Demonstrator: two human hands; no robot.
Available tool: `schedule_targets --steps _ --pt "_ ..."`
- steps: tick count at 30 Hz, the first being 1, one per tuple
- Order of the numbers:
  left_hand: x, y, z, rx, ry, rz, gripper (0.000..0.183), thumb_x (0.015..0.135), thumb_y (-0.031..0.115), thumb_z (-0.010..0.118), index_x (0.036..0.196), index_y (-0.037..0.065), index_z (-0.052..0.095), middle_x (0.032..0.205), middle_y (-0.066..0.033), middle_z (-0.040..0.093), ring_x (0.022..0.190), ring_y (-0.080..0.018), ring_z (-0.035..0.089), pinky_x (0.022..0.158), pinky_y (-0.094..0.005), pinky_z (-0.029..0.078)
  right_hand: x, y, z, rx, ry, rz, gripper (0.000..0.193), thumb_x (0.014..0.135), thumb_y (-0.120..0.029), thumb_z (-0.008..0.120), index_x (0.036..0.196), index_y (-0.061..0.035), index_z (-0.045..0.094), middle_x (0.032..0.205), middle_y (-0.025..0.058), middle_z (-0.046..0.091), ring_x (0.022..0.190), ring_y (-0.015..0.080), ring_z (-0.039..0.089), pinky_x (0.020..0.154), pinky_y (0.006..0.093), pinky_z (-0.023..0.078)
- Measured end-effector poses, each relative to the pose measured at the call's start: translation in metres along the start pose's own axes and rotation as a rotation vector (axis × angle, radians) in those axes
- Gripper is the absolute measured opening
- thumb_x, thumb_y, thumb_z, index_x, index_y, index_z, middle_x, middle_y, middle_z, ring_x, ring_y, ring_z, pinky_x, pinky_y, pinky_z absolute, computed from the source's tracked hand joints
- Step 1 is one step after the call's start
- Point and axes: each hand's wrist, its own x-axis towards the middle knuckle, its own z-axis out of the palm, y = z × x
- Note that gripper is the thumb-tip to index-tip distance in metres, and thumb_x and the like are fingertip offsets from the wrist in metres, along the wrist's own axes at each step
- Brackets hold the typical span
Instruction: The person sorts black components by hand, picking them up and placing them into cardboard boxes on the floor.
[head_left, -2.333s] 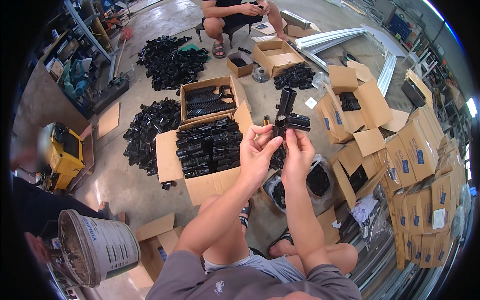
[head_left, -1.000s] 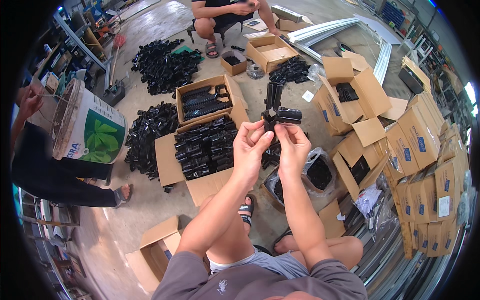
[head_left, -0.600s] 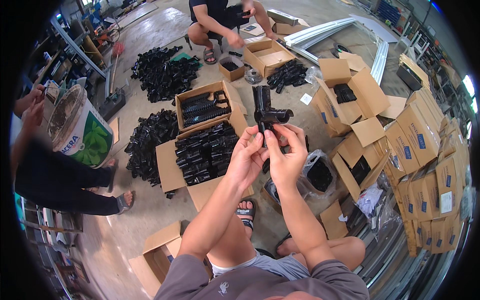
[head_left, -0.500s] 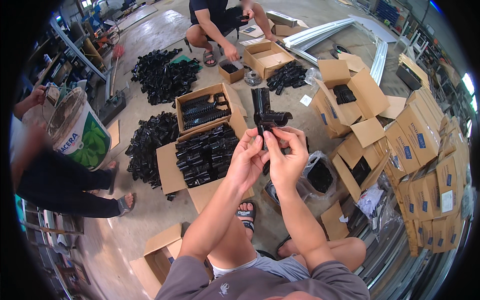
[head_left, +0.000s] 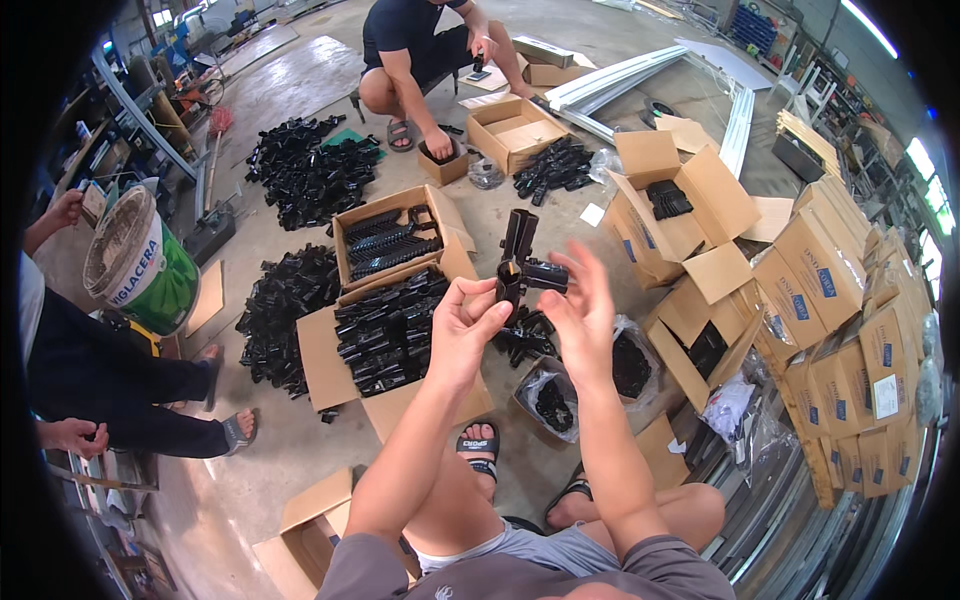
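Observation:
A glossy black branched fitting (head_left: 517, 262), like a plastic tube connector, is held up in front of me. My left hand (head_left: 468, 325) pinches its lower left side between thumb and fingers. One branch points up, another out to the right, and a round open end faces me. Beside the right branch is my right hand (head_left: 582, 315), its fingers apart and blurred by motion; whether a fingertip touches the fitting I cannot make out. Beyond my left hand stands an open carton (head_left: 322, 362) packed with similar black pieces. Below the fitting, a bag-lined box (head_left: 527, 398) holds small black parts.
Heaps of black pieces (head_left: 290, 310) lie left of the cartons. More open boxes (head_left: 665, 240) and stacked cartons (head_left: 815, 275) stand at right. A co-worker (head_left: 410, 60) crouches at the back, a hand in a small box. Another person at left (head_left: 120, 370) carries a bucket (head_left: 150, 265).
My right hand has come off the fitting's lower part and moved to its right side, fingers spreading. The fitting has turned in my left hand. The bucket has tilted differently.

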Motion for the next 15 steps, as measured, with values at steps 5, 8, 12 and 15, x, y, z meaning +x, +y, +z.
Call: schedule_targets --steps 5,8,12,15 --pt "0.005 -0.007 -0.003 0.244 -0.046 -0.090 0.029 0.088 0.001 0.071 0.110 0.002 0.053 0.107 -0.0107 0.071 0.094 -0.0113 0.067 0.080 -0.0245 0.054 0.014 0.044 -0.029 -0.399 0.093 0.415 0.038 0.102 -0.034 0.055 0.099 0.0024 0.066 0.083 0.0033 0.063 0.072 0.0085 0.060 0.058 0.0224 0.049" --pt "0.008 -0.017 -0.012 0.628 -0.096 -0.178 0.041 0.082 0.005 0.078 0.116 -0.002 0.057 0.109 -0.0162 0.070 0.102 -0.0202 0.068 0.085 -0.0307 0.055 -0.003 0.093 -0.059 -0.205 0.291 0.633 0.040 0.103 -0.039 0.050 0.091 -0.0040 0.064 0.074 0.0000 0.060 0.057 0.0078 0.053 0.048 0.0218 0.040" --pt "0.015 -0.025 -0.004 0.852 -0.012 -0.111 0.046 0.085 0.013 0.076 0.124 -0.001 0.058 0.118 -0.0225 0.068 0.113 -0.0271 0.067 0.090 -0.0348 0.055 -0.034 0.148 -0.113 -0.157 0.423 0.892 0.030 0.101 -0.032 0.050 0.090 -0.0059 0.060 0.073 0.0018 0.058 0.052 0.0123 0.051 0.045 0.0233 0.037" --pt "0.022 -0.023 -0.006 0.931 0.136 0.120 0.044 0.084 0.024 0.075 0.121 0.003 0.060 0.117 -0.0204 0.069 0.106 -0.0318 0.069 0.091 -0.0380 0.054 -0.047 0.194 -0.154 -0.399 0.458 0.980 0.031 0.101 -0.034 0.050 0.088 -0.0070 0.059 0.075 0.0024 0.059 0.051 0.0110 0.050 0.039 0.0231 0.035"
